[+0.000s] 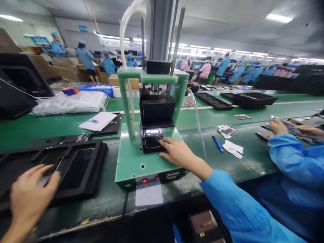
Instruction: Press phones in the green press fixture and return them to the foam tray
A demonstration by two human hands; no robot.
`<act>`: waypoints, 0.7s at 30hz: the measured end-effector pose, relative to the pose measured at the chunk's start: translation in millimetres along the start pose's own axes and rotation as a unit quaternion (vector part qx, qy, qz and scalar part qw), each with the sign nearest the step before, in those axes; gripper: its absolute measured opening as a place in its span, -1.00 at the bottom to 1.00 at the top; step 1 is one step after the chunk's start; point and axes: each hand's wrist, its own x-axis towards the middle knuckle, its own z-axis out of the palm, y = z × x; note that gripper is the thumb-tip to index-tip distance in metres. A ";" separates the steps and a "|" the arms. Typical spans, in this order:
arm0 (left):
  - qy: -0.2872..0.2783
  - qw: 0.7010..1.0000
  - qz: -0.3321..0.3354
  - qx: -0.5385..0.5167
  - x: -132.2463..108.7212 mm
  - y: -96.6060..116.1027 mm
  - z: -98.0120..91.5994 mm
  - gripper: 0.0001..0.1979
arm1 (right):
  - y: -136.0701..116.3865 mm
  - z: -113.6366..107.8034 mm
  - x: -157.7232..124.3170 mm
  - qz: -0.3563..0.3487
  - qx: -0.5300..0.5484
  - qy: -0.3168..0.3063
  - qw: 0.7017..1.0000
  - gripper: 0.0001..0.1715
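At the far left the person's left hand (30, 192) lies open, fingers spread flat over the near pocket of a black tray (86, 189). It touches something flat there, though the fingers hide what it is. The tray sits close against the bench edge, likely so its pockets are within easy reach of that hand. Behind it on the green bench (25, 130) lie a stack of white papers (97, 120) and a heap of clear plastic bags (71, 101), both well apart from the hands. In the middle stands a small press on a green base plate (131, 165), with its black block (157, 109) raised above a black holder. A glossy dark panel (152, 137) lies face up in that holder, directly under the block, seemingly seated so the block meets it squarely. The right hand (177, 153) reaches in from the right with fingers stretched out, not curled. Its fingertips rest on the panel's near right corner and the holder's edge, as if steadying it, but I cannot tell whether they pinch it. A red button (144, 181) sits on the base's front. Further right lie a blue pen (217, 143) and paper slips (233, 147). A co-worker's hand (278, 126) in a blue sleeve holds small flat parts.
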 end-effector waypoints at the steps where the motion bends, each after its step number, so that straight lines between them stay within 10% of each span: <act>1: 0.006 0.998 0.054 -0.035 -6.2 28.6 -0.6 -0.68 | 4.6 1.6 -6.0 -0.020 0.000 0.000 1.000 -0.36; 7: -0.131 0.933 0.318 -0.107 -29.6 148.8 -4.3 -0.38 | 53.5 33.1 -74.5 -0.130 -0.006 0.056 0.990 -0.31; 10: -0.185 0.931 0.299 -0.097 -36.9 156.9 -8.8 -0.36 | 65.2 48.4 -96.2 -0.133 -0.039 0.087 0.986 -0.33; 21: -0.106 0.942 0.313 -0.064 -43.5 170.0 12.8 -0.56 | 56.0 64.5 -93.7 -0.121 -0.091 0.164 0.975 -0.46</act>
